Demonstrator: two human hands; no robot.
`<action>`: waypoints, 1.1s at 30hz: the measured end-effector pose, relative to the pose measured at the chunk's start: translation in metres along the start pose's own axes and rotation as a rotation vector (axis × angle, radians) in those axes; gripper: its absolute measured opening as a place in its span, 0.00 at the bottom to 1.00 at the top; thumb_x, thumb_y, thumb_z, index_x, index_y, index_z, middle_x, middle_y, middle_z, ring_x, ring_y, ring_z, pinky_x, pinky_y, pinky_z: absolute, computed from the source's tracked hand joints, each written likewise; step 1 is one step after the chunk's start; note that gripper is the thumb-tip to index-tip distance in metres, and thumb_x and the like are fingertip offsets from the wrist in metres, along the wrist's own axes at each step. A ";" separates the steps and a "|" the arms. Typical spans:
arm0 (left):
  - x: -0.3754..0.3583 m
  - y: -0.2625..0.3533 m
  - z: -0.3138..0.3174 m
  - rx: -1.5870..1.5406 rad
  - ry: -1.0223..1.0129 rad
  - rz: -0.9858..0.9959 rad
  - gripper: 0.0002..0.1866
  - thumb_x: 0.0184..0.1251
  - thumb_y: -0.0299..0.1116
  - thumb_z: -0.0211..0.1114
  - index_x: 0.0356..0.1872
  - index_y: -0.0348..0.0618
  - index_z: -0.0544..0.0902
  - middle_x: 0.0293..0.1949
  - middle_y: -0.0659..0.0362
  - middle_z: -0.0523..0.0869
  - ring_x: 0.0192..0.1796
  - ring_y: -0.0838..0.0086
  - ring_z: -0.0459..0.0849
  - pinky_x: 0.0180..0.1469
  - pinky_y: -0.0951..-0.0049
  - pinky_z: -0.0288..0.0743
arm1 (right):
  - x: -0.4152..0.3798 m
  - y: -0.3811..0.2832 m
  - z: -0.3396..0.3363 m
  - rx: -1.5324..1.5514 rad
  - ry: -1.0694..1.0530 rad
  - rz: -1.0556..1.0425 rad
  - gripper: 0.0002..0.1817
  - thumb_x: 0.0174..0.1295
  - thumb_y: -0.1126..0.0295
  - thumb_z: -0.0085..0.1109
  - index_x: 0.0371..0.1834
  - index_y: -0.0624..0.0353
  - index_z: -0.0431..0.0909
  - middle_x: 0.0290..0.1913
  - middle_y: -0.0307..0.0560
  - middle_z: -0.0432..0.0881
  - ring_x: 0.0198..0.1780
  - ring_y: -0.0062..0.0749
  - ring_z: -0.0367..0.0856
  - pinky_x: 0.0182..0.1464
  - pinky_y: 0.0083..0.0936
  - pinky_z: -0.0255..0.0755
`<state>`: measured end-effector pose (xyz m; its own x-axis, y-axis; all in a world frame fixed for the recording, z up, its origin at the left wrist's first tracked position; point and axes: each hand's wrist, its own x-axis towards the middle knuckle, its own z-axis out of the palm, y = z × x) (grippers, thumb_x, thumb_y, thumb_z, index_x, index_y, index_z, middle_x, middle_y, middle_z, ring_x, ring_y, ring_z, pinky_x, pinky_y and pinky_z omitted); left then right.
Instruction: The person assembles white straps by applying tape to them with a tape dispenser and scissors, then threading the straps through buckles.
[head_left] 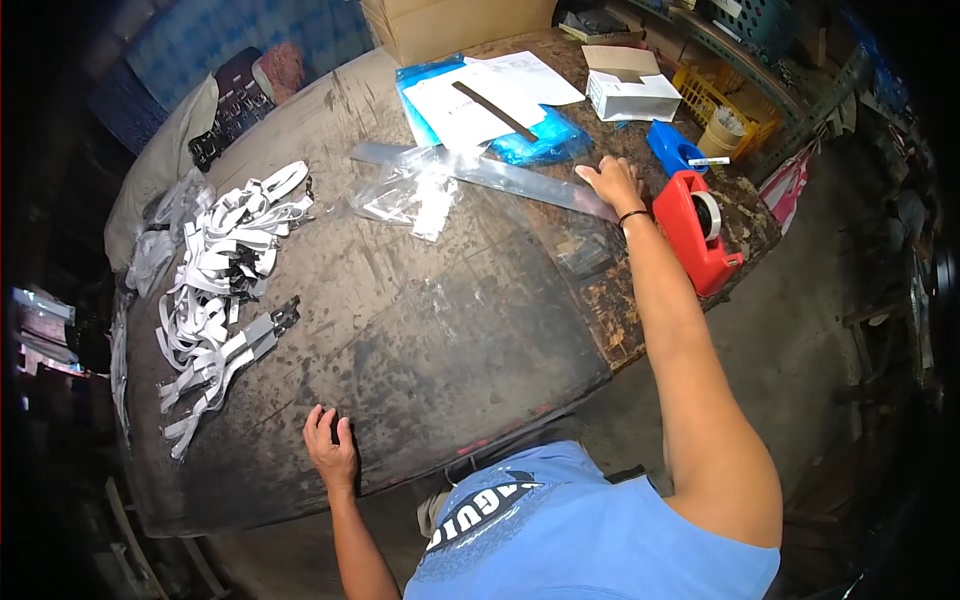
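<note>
Left hand (331, 450): palm down over the near edge of the desk (430, 340), fingers loosely curled and parted from the thumb, with nothing in its hold
Right hand (612, 188): reaching to the right side of the desk, thumb spread away from loosely bent fingers, nothing seen gripped; whether it touches the strip beneath, I cannot tell
Long flat strip (500, 178): lying across the far half of the desk, its right end by the right hand, its left end beside the papers
Clear plastic bags (380, 206): crumpled on the near side of the strip, towards its left end
White straps (215, 265): a tangled heap with black buckles, on the left of the desk
Papers (450, 108): on blue plastic at the far side, a dark narrow strip (495, 112) across them
Red tape dispenser (690, 245): just right of the right hand, with a blue dispenser (668, 146) beyond it
White box (630, 98): flap raised, far right
</note>
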<state>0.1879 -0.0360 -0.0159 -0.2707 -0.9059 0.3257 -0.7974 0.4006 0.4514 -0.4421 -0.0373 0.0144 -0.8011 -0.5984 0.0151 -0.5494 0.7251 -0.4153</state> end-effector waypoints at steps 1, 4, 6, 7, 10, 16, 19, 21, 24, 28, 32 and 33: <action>-0.001 0.000 0.000 0.008 0.005 -0.004 0.14 0.66 0.35 0.65 0.48 0.38 0.83 0.59 0.47 0.78 0.61 0.52 0.74 0.62 0.56 0.69 | 0.000 -0.004 0.002 -0.032 0.055 0.042 0.36 0.53 0.40 0.66 0.56 0.57 0.79 0.65 0.59 0.71 0.70 0.56 0.63 0.66 0.57 0.58; -0.002 -0.006 0.003 0.013 0.023 0.008 0.15 0.66 0.36 0.65 0.48 0.38 0.83 0.59 0.47 0.78 0.60 0.51 0.75 0.62 0.56 0.69 | 0.000 -0.017 0.002 -0.091 -0.040 0.091 0.38 0.53 0.42 0.67 0.61 0.56 0.76 0.70 0.54 0.65 0.74 0.52 0.56 0.70 0.59 0.51; 0.000 -0.006 0.006 0.017 0.029 0.013 0.15 0.66 0.36 0.65 0.49 0.38 0.82 0.59 0.47 0.78 0.60 0.51 0.75 0.62 0.56 0.69 | 0.015 -0.015 0.018 -0.131 0.034 0.066 0.35 0.51 0.44 0.69 0.58 0.55 0.79 0.64 0.55 0.73 0.68 0.48 0.67 0.67 0.53 0.59; -0.002 -0.007 0.004 0.023 0.020 0.013 0.15 0.66 0.36 0.65 0.49 0.38 0.82 0.59 0.47 0.78 0.60 0.51 0.75 0.62 0.56 0.69 | 0.031 -0.012 0.024 0.041 0.001 0.036 0.30 0.51 0.48 0.71 0.51 0.56 0.81 0.56 0.54 0.78 0.60 0.46 0.74 0.61 0.48 0.66; -0.002 -0.002 0.001 -0.007 0.026 0.000 0.15 0.66 0.36 0.65 0.49 0.38 0.82 0.59 0.47 0.78 0.60 0.51 0.75 0.62 0.56 0.69 | 0.068 -0.011 0.042 0.684 0.141 -0.330 0.14 0.54 0.70 0.71 0.23 0.55 0.71 0.23 0.37 0.76 0.27 0.22 0.74 0.28 0.26 0.69; 0.017 0.001 0.003 -0.147 0.093 0.064 0.12 0.67 0.32 0.63 0.47 0.39 0.83 0.59 0.47 0.78 0.59 0.52 0.78 0.61 0.60 0.70 | 0.029 -0.100 -0.080 1.045 0.188 -0.748 0.04 0.66 0.74 0.57 0.38 0.63 0.74 0.32 0.43 0.82 0.35 0.23 0.82 0.39 0.21 0.77; 0.064 0.046 0.001 -0.273 0.184 0.212 0.15 0.68 0.35 0.63 0.50 0.37 0.83 0.61 0.47 0.77 0.62 0.55 0.76 0.64 0.60 0.68 | -0.038 -0.145 -0.118 1.136 0.172 -0.763 0.05 0.68 0.73 0.56 0.40 0.64 0.75 0.31 0.45 0.83 0.37 0.25 0.85 0.39 0.21 0.79; 0.097 0.096 -0.004 -0.404 0.182 0.289 0.19 0.67 0.38 0.64 0.54 0.37 0.82 0.63 0.48 0.76 0.65 0.56 0.74 0.66 0.60 0.66 | -0.091 -0.165 -0.102 1.364 0.004 -0.835 0.06 0.70 0.70 0.56 0.43 0.60 0.76 0.33 0.47 0.85 0.37 0.28 0.87 0.41 0.23 0.81; 0.134 0.156 -0.008 -0.607 0.021 0.418 0.25 0.67 0.42 0.67 0.58 0.35 0.79 0.66 0.47 0.73 0.69 0.59 0.70 0.68 0.61 0.64 | -0.180 -0.181 -0.055 1.274 -0.083 -0.849 0.11 0.72 0.60 0.54 0.39 0.56 0.77 0.30 0.41 0.85 0.34 0.24 0.86 0.39 0.24 0.78; 0.135 0.195 0.010 -1.289 -0.315 0.241 0.23 0.69 0.40 0.66 0.57 0.33 0.79 0.61 0.46 0.78 0.65 0.62 0.75 0.65 0.64 0.69 | -0.264 -0.169 0.007 1.152 -0.273 -0.775 0.09 0.69 0.65 0.55 0.38 0.59 0.76 0.28 0.46 0.84 0.31 0.31 0.84 0.35 0.30 0.76; 0.120 0.205 0.033 -1.457 -0.435 0.200 0.14 0.75 0.33 0.59 0.54 0.33 0.79 0.42 0.50 0.88 0.46 0.67 0.87 0.52 0.69 0.80 | -0.291 -0.128 0.032 1.020 -0.251 -0.642 0.09 0.67 0.66 0.56 0.35 0.60 0.77 0.28 0.50 0.84 0.30 0.45 0.84 0.34 0.34 0.76; 0.116 0.207 0.039 -1.472 -0.471 0.111 0.14 0.75 0.34 0.58 0.52 0.34 0.80 0.41 0.51 0.88 0.44 0.68 0.87 0.49 0.69 0.80 | -0.294 -0.116 0.026 0.922 -0.292 -0.595 0.08 0.66 0.66 0.59 0.37 0.60 0.79 0.33 0.52 0.84 0.36 0.49 0.84 0.40 0.37 0.76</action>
<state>-0.0295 -0.0633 0.0832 -0.6555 -0.7101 0.2569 0.3773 -0.0132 0.9260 -0.1372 0.0455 0.0341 -0.3189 -0.9080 0.2716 -0.3431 -0.1565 -0.9262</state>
